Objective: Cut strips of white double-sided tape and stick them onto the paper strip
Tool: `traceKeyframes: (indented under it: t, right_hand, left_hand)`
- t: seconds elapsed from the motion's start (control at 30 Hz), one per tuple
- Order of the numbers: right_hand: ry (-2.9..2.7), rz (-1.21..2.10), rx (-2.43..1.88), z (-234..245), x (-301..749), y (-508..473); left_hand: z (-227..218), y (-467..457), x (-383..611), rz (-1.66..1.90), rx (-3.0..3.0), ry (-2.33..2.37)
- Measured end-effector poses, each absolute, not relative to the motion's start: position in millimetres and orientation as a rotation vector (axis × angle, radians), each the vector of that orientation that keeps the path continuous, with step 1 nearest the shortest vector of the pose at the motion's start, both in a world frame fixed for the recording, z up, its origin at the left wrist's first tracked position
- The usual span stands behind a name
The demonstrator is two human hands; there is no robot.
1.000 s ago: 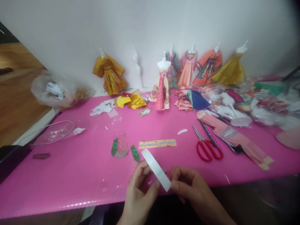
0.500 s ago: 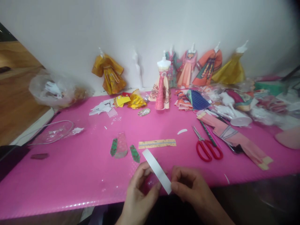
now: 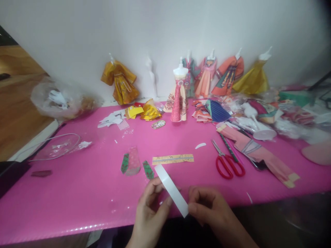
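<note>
A plain white strip (image 3: 172,191), paper-like and slightly bowed, slants over the table's front edge. My right hand (image 3: 207,205) pinches its lower end between thumb and fingers. Around its left side curls my left hand (image 3: 153,206), thumb at the strip's edge and fingertips partly hidden behind it. Just beyond lies a cream patterned strip (image 3: 173,158) with a grey line along it. Left of that are a pink patterned piece (image 3: 133,160) and two green pointed pieces, one (image 3: 148,169) near my left fingers and another (image 3: 124,163) against the pink piece.
Red-handled scissors (image 3: 229,165) lie to the right, beside a pink garment piece (image 3: 258,151). Dressed miniature mannequins, one in pink and cream (image 3: 179,103), stand along the wall. Plastic-wrapped items crowd the right back. A clear bag (image 3: 51,103) sits at the left on the pink table (image 3: 85,196).
Both hands keep hold of the white strip, which looks a little more bowed. My left hand has shifted slightly left. The whole view has moved very slightly.
</note>
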State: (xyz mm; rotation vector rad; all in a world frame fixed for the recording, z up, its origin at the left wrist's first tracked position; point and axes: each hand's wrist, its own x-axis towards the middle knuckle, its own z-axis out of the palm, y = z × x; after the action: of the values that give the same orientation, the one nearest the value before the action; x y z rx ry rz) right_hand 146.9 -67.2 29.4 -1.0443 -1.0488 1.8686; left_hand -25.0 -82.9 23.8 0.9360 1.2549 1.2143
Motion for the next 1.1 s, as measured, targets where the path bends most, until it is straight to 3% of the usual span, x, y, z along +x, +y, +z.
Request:
traceKeyframes:
  t: [0.27, 0.5, 0.57, 1.1]
  right_hand:
    - [-1.201, 1.600, -1.264, 23.9, 147.6, -55.1]
    - [-1.659, 0.301, -1.808, 20.1, 206.5, -32.7]
    - [-1.694, 0.099, -1.976, 17.1, 223.1, -27.6]
    - [-1.877, 0.193, -2.238, -7.6, 246.0, -20.1]
  left_hand:
    - [17.9, -75.9, -42.7, 1.325, 0.963, 1.284]
    - [16.6, -72.3, -50.1, 1.298, 0.990, 1.301]
    - [13.8, -72.7, -48.6, 1.283, 0.977, 1.274]
    - [21.2, -76.2, -47.3, 1.337, 0.880, 1.194]
